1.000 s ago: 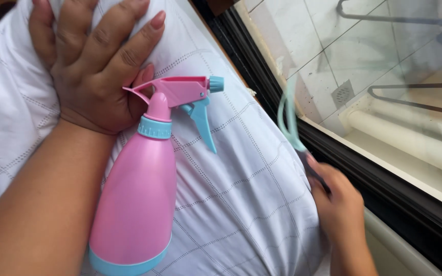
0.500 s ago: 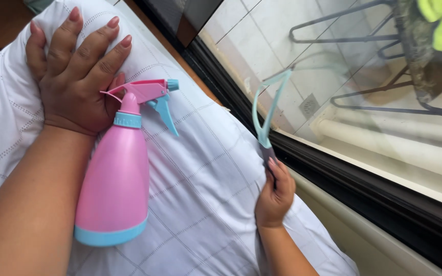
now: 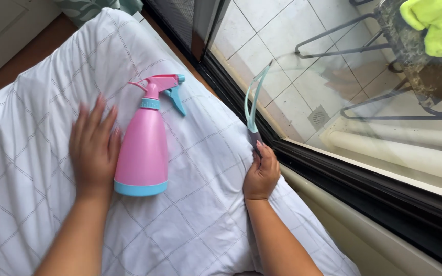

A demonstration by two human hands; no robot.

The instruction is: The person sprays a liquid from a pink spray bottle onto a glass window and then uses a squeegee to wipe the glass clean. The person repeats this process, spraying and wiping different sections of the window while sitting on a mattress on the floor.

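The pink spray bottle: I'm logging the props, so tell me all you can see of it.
The pink spray bottle looks like smooth plastic, with a light blue base band, collar and trigger, and a pink spray head. It lies on its side on the white quilted bedding, nozzle pointing away from the person. The left hand rests flat beside it, apparently touching its side.

A spray bottle [image 3: 145, 148] was laid flat on the quilt [image 3: 37, 107], its nozzle turned toward the far end and its base toward the near edge. The left hand [image 3: 94, 148] was placed flat on the quilt just to the left of the bottle, beside its base. The right hand [image 3: 262, 174] was set at the quilt's right edge, right of the bottle, and a squeegee [image 3: 254, 110] was held upright in it against the window [image 3: 333, 97]. Beyond the glass, a stand [image 3: 415, 56] was seen on the tiles [image 3: 277, 46], with a cloth [image 3: 438, 23] lying on it.
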